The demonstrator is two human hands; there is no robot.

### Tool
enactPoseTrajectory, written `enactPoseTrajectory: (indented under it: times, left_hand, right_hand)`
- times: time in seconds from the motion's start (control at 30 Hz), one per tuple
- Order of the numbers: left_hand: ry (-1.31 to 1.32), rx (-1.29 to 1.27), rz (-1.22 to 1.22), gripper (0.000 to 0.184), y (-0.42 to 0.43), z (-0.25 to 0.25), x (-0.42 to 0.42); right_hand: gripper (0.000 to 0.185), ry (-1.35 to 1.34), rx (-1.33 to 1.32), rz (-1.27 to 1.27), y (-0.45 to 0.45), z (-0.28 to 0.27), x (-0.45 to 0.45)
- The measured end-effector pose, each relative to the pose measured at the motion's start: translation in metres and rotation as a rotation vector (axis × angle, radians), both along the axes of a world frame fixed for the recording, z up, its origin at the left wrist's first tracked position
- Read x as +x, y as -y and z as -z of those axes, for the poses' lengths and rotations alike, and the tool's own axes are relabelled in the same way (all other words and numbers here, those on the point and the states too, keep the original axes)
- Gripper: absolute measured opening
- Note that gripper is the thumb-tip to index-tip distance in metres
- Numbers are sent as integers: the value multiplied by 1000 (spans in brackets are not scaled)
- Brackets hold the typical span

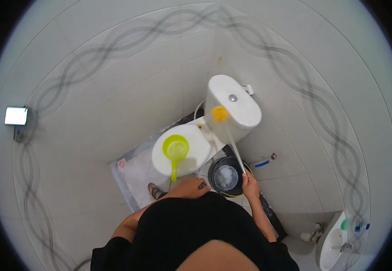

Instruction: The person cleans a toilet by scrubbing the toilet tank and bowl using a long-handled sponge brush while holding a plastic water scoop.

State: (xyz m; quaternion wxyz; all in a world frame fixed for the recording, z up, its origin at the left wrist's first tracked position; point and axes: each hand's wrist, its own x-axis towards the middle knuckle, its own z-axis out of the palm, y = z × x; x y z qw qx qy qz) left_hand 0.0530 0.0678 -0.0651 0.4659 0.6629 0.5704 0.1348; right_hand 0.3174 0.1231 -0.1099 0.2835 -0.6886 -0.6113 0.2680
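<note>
A long white-handled brush [235, 147] with a yellow head is in my right hand [250, 185], its fingers wrapped round the lower end of the handle. The slightly blurred yellow head is in front of the white toilet tank [238, 106]. My left hand [193, 187] is near my body, below the toilet, with its fingers loosely curled and nothing visible in them. On the closed white toilet lid [197, 165] lies a lime-green dipper [176, 148], handle toward me. Beside my right hand stands a black bucket [214, 169] holding sudsy liquid.
Tiled walls surround the toilet. A blue-ended valve [263, 163] projects from the right wall. The white washbasin [328, 253] is at the lower right, with small bottles beside it. A metal paper holder [17, 132] hangs at the left. A sandalled foot [153, 190] shows on the floor.
</note>
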Motion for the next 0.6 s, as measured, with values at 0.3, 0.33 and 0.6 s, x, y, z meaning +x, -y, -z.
enactPoseTrajectory:
  times: [0.3, 0.33, 0.6]
  left_hand:
    - [-40, 85, -69, 42, 16, 2, -6]
    - [-44, 83, -71, 42, 19, 1, -6]
    - [0, 14, -69, 40, 22, 10, -10]
  right_hand:
    - [22, 777, -57, -799, -71, 39, -110]
    - [22, 805, -41, -823, -77, 44, -126]
    - [22, 782, -52, -820, -83, 93, -162]
